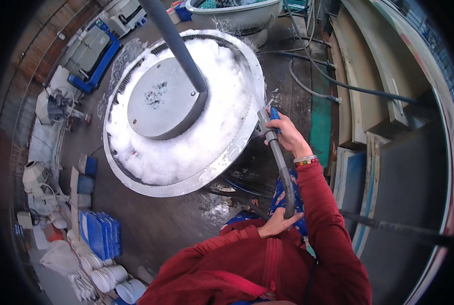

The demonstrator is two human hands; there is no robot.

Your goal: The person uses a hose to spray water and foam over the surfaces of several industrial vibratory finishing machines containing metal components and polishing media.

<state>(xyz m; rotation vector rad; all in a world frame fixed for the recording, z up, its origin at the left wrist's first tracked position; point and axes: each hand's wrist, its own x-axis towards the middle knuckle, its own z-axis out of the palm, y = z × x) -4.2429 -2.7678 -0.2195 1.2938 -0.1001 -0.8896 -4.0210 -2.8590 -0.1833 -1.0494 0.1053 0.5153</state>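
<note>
A grey pipe wand with a bent lower end runs between my two hands. My right hand is closed around its upper part, at a blue valve lever. Lower down, in front of my body, my left hand grips the bend. Water sprays from the wand's tip onto the near right rim of a large round tub. White, foam-like stuff fills the tub around a raised grey round cover. From that cover a thick grey pole rises toward the top of the view.
Beyond the tub stands a grey oval basin with green netting. Dark hoses cross the right side, beside long pale panels. At left are blue crates, white buckets and a blue-framed machine. The floor looks wet.
</note>
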